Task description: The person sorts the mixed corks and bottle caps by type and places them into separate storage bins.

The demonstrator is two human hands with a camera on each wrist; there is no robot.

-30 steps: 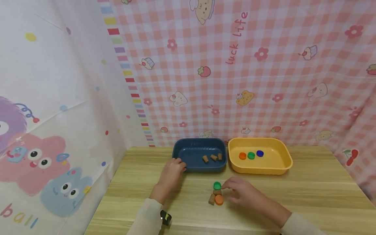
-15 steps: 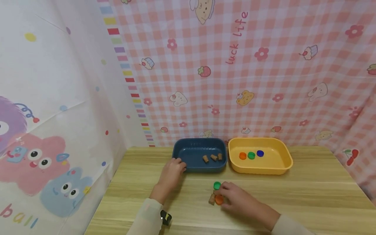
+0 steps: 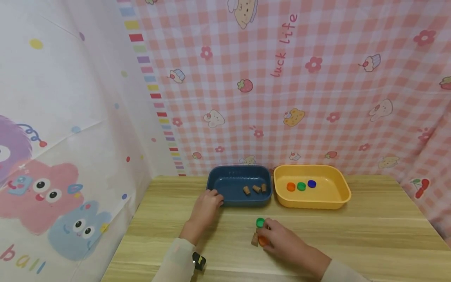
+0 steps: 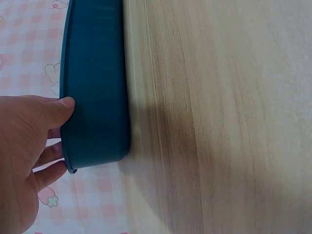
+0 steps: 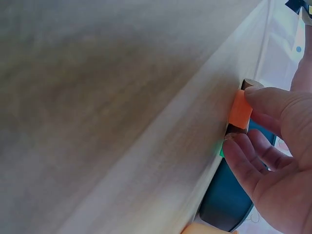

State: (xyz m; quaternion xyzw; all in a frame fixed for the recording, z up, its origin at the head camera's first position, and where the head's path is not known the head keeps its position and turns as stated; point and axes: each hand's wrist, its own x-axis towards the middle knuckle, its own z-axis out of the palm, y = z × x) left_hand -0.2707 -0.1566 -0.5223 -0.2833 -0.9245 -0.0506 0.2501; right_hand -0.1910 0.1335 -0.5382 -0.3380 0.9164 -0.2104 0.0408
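My left hand (image 3: pixel 206 204) grips the front left corner of the blue tray (image 3: pixel 243 203). Its thumb presses the tray's outer wall (image 4: pixel 97 97) in the left wrist view, the other fingers lying behind the rim. With thumb and fingers, my right hand (image 3: pixel 287 239) pinches an orange bottle cap (image 5: pixel 240 109) at the table, partly hidden in the head view. A cork (image 3: pixel 255 239) lies left of that cap. Touching distance from the fingertips is a green cap (image 3: pixel 260 222). A second cork (image 5: pixel 235 129), mostly covered by my fingers, sits between the orange and green caps.
Inside the blue tray lie several corks (image 3: pixel 257 189). To its right stands a yellow tray (image 3: pixel 317 204) holding an orange cap (image 3: pixel 291 187), a green cap (image 3: pixel 301 186) and a blue cap (image 3: pixel 311 183). A checked cloth (image 3: pixel 264 105) hangs behind the table (image 3: pixel 380 227).
My right hand has moved left and down from beside the green cap, and its fingers have closed over the orange cap. My left hand stays on the blue tray.
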